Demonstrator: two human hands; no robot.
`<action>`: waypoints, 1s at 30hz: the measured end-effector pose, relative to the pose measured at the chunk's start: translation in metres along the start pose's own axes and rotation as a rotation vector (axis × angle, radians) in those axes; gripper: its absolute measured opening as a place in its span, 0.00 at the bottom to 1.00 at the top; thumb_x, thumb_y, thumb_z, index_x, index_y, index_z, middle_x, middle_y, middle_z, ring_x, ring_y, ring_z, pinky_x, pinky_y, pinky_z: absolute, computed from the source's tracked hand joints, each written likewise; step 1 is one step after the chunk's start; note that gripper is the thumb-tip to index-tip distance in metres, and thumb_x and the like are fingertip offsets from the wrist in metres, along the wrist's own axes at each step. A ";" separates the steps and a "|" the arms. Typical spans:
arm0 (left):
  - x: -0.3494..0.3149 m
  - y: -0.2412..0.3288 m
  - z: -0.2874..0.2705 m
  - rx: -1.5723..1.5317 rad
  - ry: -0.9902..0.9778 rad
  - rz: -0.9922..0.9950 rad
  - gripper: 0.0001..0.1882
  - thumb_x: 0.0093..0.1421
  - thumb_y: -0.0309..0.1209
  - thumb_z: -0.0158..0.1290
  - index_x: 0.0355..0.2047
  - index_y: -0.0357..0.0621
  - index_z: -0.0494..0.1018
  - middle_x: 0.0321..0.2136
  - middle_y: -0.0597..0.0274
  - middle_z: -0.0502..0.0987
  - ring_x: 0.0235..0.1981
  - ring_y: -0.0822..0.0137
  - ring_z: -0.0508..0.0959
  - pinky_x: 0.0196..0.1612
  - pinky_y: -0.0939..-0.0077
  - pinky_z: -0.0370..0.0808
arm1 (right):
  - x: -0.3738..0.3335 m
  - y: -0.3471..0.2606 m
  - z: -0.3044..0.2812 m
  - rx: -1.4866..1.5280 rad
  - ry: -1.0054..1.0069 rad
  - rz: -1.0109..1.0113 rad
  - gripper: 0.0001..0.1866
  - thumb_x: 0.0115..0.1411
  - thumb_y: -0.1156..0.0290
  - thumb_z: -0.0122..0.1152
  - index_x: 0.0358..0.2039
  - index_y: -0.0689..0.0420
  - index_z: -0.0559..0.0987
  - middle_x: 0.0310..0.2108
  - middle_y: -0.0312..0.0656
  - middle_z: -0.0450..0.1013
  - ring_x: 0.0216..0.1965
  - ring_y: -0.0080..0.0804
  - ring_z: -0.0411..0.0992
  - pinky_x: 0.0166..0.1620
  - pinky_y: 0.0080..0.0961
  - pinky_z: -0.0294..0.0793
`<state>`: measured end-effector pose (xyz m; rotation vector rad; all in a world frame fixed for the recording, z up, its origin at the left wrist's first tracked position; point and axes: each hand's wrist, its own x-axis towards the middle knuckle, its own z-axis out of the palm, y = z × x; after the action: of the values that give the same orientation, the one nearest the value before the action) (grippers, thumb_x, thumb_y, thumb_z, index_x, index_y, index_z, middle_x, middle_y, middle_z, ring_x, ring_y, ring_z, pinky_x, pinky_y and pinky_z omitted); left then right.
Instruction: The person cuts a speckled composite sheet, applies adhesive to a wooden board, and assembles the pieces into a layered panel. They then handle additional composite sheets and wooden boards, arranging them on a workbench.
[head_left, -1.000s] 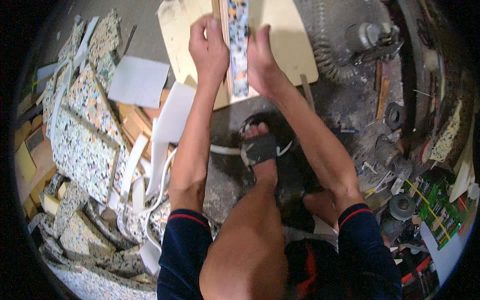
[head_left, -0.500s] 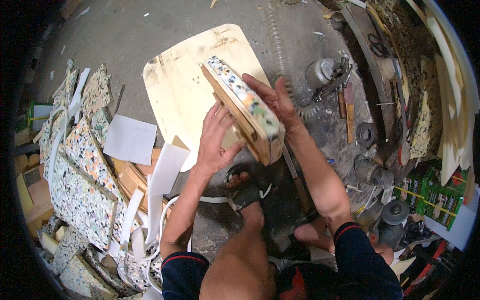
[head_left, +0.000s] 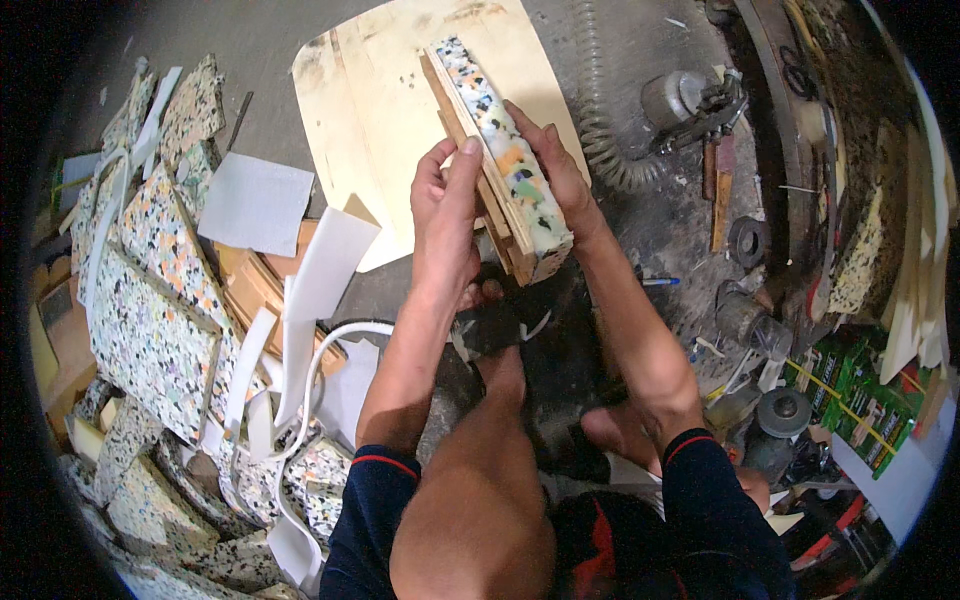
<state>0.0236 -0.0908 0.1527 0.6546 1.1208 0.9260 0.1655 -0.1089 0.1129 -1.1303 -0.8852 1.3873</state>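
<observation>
Between my two hands a foam-padded wooden panel (head_left: 511, 160) is held on edge, tilted, over the near part of a pale plywood board (head_left: 360, 120). Its padding is speckled multicoloured foam, with layered wood on the left side. My left hand (head_left: 445, 205) is closed on the wooden side, thumb on top and fingers curled against it. Along the foam's right face lies my right hand (head_left: 558, 175), gripping from that side; its fingertips are partly hidden behind the panel.
Speckled foam sheets (head_left: 150, 340) and white strips pile up at the left, beside a grey-white square sheet (head_left: 257, 203). At the right lie a spray gun with a metal cup (head_left: 680, 100), a coiled clear hose (head_left: 615, 165), a tape roll (head_left: 748, 238) and a blue pen (head_left: 661, 282).
The panel has turned a little more upright, showing more of its foam edge. My left hand has gone from spread fingers on the wood to a closed grip. The view has shifted.
</observation>
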 end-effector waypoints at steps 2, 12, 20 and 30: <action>0.001 0.001 -0.001 -0.028 -0.011 0.049 0.23 0.70 0.42 0.53 0.54 0.33 0.71 0.40 0.59 0.80 0.39 0.73 0.79 0.42 0.79 0.77 | -0.007 -0.001 0.008 -0.071 0.008 -0.028 0.39 0.76 0.43 0.26 0.73 0.62 0.54 0.66 0.49 0.63 0.64 0.35 0.64 0.67 0.29 0.60; 0.007 -0.012 -0.010 0.100 0.050 0.277 0.30 0.70 0.35 0.50 0.66 0.27 0.61 0.45 0.51 0.78 0.42 0.72 0.76 0.47 0.78 0.74 | -0.015 0.007 0.027 0.269 0.003 0.105 0.46 0.72 0.35 0.23 0.73 0.63 0.49 0.68 0.53 0.59 0.67 0.40 0.60 0.69 0.32 0.56; 0.004 -0.021 -0.013 0.293 0.032 0.331 0.32 0.70 0.38 0.50 0.65 0.25 0.62 0.54 0.42 0.76 0.51 0.63 0.76 0.56 0.73 0.71 | -0.031 -0.003 0.029 0.314 0.033 0.180 0.46 0.71 0.33 0.19 0.75 0.59 0.45 0.70 0.49 0.57 0.68 0.38 0.59 0.69 0.33 0.59; 0.004 -0.025 -0.020 0.343 -0.069 0.459 0.33 0.71 0.42 0.48 0.67 0.28 0.59 0.62 0.39 0.70 0.62 0.58 0.71 0.63 0.68 0.67 | -0.028 -0.001 0.023 -0.030 -0.036 -0.061 0.42 0.74 0.42 0.24 0.74 0.67 0.44 0.73 0.55 0.48 0.73 0.43 0.49 0.72 0.34 0.47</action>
<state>0.0122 -0.1001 0.1236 1.2523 1.0970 1.0954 0.1428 -0.1342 0.1238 -1.0954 -0.9619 1.3526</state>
